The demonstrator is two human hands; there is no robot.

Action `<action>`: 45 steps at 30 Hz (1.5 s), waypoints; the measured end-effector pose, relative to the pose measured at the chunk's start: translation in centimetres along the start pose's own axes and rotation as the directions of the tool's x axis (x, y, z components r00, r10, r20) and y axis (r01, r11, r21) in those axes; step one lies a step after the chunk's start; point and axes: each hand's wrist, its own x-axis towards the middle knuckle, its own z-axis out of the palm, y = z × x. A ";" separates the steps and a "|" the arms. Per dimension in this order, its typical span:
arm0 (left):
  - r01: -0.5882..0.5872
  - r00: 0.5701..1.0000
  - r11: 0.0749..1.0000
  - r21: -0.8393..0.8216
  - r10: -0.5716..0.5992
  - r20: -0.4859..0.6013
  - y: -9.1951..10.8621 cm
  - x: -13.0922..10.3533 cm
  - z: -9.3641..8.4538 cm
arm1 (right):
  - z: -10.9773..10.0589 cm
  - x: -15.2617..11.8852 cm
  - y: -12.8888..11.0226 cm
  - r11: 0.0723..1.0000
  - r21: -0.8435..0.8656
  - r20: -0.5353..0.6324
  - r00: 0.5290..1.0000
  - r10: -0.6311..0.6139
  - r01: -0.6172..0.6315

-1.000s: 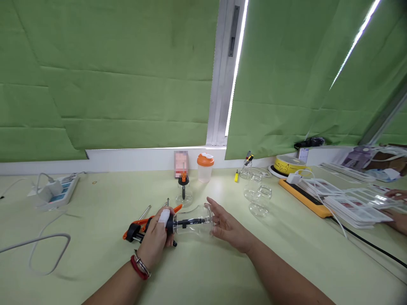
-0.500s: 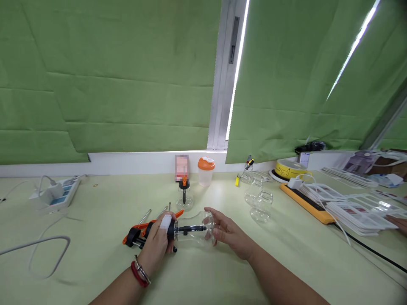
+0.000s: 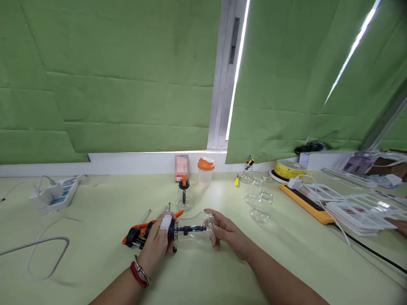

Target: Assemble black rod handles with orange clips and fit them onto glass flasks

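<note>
A clear glass bottle [image 3: 194, 221] with a black cap [image 3: 171, 230] lies on its side above the table, with a black tube inside. My left hand [image 3: 158, 237] is wrapped round the capped end, and a white patch shows by its fingers. My right hand [image 3: 230, 233] grips the wide glass base, fingers behind and thumb in front. Just left of and partly behind my left hand lie black-and-orange bottle tops [image 3: 132, 236] and several metal shafts. Beyond them stands an upright glass bottle [image 3: 184, 202] with a black-and-orange top.
Clear glass bottles [image 3: 260, 208] stand right of centre, near screwdrivers [image 3: 248, 166] in a glass. An orange-lidded cup [image 3: 206, 173] is at the back. On the right are an orange-edged power strip [image 3: 307, 204] and stacked white frames [image 3: 352, 218]; another person's hand [image 3: 399, 226] shows at the edge.
My right hand's fingers have shifted slightly on the glass base. The bottle and my left hand look almost unmoved.
</note>
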 end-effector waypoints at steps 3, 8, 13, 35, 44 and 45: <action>-0.001 1.000 1.000 -0.002 0.001 0.001 0.1 0.0 0.0 | 0.1 0.0 0.0 1.000 -0.011 -0.020 1.000 0.013 -0.013; 0.019 1.000 0.998 -0.053 -0.020 -0.013 0.3 0.0 0.2 | 0.3 -0.1 -0.3 0.998 -0.007 -0.058 0.997 0.057 -0.057; 0.018 1.000 0.998 -0.063 -0.018 -0.002 0.2 0.2 0.2 | 0.5 -0.1 -0.7 0.997 -0.005 -0.083 0.993 0.080 -0.080; 0.046 0.999 0.995 -0.089 -0.044 0.027 0.5 0.3 0.1 | 0.7 0.1 -0.5 0.992 0.047 -0.068 0.990 0.124 -0.121; 0.037 0.999 0.998 -0.057 -0.036 0.025 0.6 0.2 0.1 | 0.8 0.0 -0.8 0.990 0.037 -0.079 0.987 0.140 -0.138; 0.033 0.999 0.998 -0.044 -0.032 0.025 0.7 0.2 0.0 | 0.8 0.0 -0.8 0.990 0.031 -0.080 0.986 0.143 -0.141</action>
